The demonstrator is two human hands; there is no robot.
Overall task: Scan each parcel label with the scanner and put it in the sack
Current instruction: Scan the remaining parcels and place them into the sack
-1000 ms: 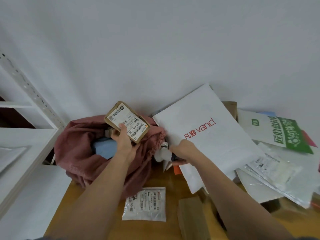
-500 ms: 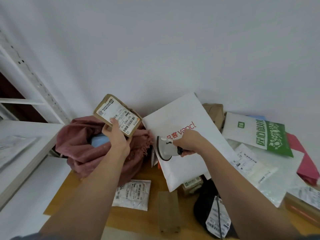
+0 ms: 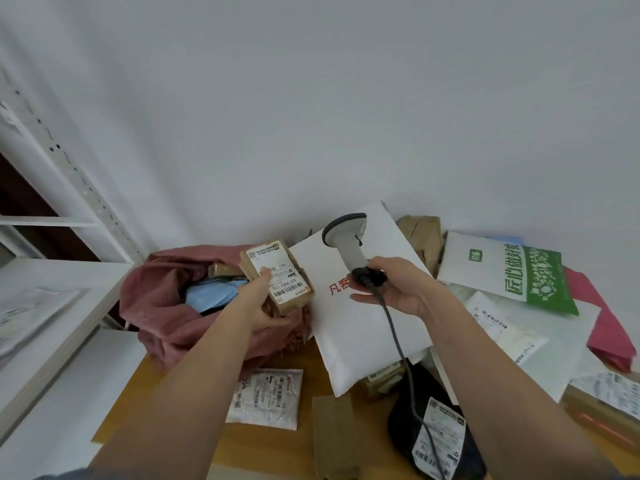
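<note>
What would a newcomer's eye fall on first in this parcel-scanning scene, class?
First, the two hands at centre: the left hand holds a small brown labelled parcel above the open pink sack, while the right hand grips the grey scanner, its head raised. Next, the big white mailer with red print behind them, and the green-and-white bag in the pile on the right.

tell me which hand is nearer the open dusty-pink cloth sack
Left. The left hand holds the small brown cardboard parcel right over the dusty-pink cloth sack. The right hand, gripping the grey handheld scanner, is off to its right.
</note>
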